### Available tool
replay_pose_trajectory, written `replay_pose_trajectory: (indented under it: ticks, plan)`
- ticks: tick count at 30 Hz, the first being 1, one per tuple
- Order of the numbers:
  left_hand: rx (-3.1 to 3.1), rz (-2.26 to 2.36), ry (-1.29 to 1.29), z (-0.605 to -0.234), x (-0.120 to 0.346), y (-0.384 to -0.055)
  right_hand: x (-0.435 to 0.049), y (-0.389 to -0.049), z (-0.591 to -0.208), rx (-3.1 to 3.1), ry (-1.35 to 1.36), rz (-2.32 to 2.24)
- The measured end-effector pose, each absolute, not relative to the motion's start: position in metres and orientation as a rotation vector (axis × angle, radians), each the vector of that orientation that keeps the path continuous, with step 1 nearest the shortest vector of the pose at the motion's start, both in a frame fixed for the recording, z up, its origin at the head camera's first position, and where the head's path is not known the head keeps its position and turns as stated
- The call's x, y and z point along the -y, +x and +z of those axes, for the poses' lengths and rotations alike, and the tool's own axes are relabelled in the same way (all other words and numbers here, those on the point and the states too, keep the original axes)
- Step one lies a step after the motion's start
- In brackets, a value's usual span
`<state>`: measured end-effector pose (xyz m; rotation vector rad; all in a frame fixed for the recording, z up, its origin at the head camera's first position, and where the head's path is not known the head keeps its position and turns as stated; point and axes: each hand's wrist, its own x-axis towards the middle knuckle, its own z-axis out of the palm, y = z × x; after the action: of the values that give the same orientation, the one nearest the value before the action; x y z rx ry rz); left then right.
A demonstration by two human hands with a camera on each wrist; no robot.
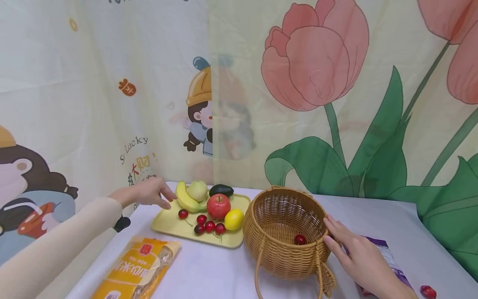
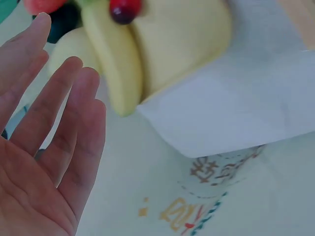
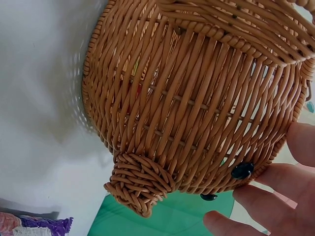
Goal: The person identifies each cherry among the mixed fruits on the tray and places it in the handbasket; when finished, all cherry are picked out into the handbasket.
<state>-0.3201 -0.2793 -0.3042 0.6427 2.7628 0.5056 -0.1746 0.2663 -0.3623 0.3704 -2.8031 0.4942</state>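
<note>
My left hand (image 1: pixel 152 192) hovers at the left of a yellow tray (image 1: pixel 168 222), fingers loosely bent and holding nothing, close to a banana (image 1: pixel 185 199). Around the banana on the tray lie a pale round fruit (image 1: pixel 198 190), a dark green oval fruit (image 1: pixel 221 190), a red apple (image 1: pixel 218 207), a lemon (image 1: pixel 234 219) and several cherries (image 1: pixel 210 226). A brown wicker basket (image 1: pixel 285 259) stands right of the tray with a cherry (image 1: pixel 300 239) inside. My right hand (image 1: pixel 360 253) rests its outstretched fingers against the basket's right rim; the right wrist view shows the fingertips (image 3: pixel 248 196) at the weave.
An orange and yellow food packet (image 1: pixel 132 270) lies at the front left. Behind my right hand is a purple packet (image 1: pixel 388 257), partly hidden. A small dark red item (image 1: pixel 428 291) sits at the lower right. Printed curtains (image 1: pixel 239 124) hang behind the table.
</note>
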Motion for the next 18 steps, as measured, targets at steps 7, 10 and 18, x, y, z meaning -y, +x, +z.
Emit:
replay_pose_trajectory:
  ticks: [7, 10, 18]
  plan:
    - [-2.783, 0.443, 0.683, -0.327, 0.286, -0.313, -0.266, -0.174, -0.363, 2.787, 0.38, 0.498]
    - [-2.801, 0.404, 0.679, -0.333, 0.281, -0.313, -0.266, -0.174, -0.363, 2.782, 0.385, 0.495]
    - [-2.852, 0.375, 0.665, -0.351, 0.263, -0.321, -0.266, -0.174, -0.363, 2.802, 0.371, 0.485]
